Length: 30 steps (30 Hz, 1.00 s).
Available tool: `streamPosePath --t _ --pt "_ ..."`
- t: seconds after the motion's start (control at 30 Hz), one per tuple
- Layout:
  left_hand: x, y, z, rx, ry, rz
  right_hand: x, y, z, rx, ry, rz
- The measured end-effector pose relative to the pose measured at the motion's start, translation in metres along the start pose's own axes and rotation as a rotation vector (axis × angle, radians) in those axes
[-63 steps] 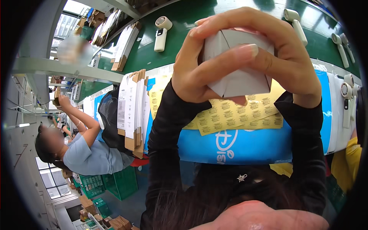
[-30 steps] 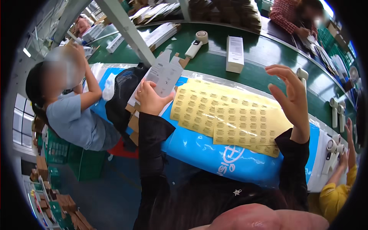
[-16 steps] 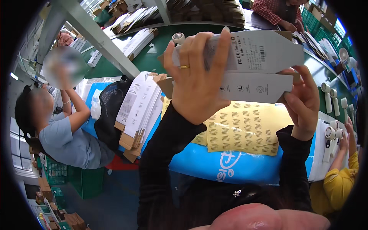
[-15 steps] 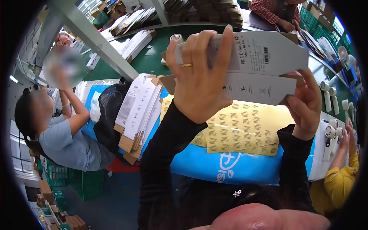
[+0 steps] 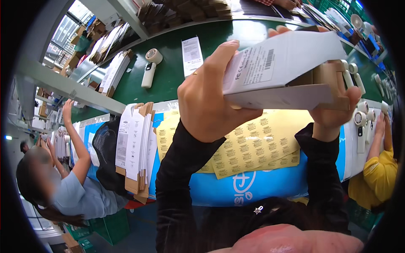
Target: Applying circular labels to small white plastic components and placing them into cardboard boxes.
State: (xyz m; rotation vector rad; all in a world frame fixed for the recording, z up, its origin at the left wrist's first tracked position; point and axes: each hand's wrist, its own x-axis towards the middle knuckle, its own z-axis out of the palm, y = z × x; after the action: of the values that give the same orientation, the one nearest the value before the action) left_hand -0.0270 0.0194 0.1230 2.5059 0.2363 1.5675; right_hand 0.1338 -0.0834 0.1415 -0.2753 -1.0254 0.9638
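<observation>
Above the bench I hold a white printed carton (image 5: 282, 59) tilted. It is opened into a box shape, and brown inner cardboard shows at its right end. My left hand (image 5: 206, 95) wraps round its left side, with a ring on one finger. My right hand (image 5: 333, 118) grips the right end at the brown flaps; part of its fingers is hidden behind the carton. Below lie yellow label sheets (image 5: 253, 147) on a blue plastic sheet (image 5: 215, 194). A stack of flattened cartons (image 5: 135, 143) lies to the left of my left forearm.
Beyond my left hand, a white handheld fan (image 5: 148, 75) and a white printed carton (image 5: 193, 55) lie on the green bench. More fans (image 5: 362, 120) lie at right, near a co-worker's yellow sleeve (image 5: 382, 173). A black mesh item (image 5: 107, 147) lies near a co-worker in blue (image 5: 88, 185).
The carton has gone from nearly flat to opened out, and its right end has turned to show the brown inside. The view has shifted, bringing the fan on the bench into full sight.
</observation>
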Motion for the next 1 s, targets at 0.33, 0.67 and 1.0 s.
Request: streamPosePath --t 0.33,0.67,1.0 --pt "-0.004 0.025 0.008 0.029 -0.169 0.070 0.004 0.017 0.004 -0.280 0.112 0.089" --pt "-0.002 0.026 0.012 -0.029 -0.237 0.220 0.000 0.015 -0.010 -0.201 -0.042 0.112" --pt "-0.016 0.000 0.036 -0.370 -0.054 0.270 0.004 0.014 -0.020 -0.353 -0.353 -0.107"
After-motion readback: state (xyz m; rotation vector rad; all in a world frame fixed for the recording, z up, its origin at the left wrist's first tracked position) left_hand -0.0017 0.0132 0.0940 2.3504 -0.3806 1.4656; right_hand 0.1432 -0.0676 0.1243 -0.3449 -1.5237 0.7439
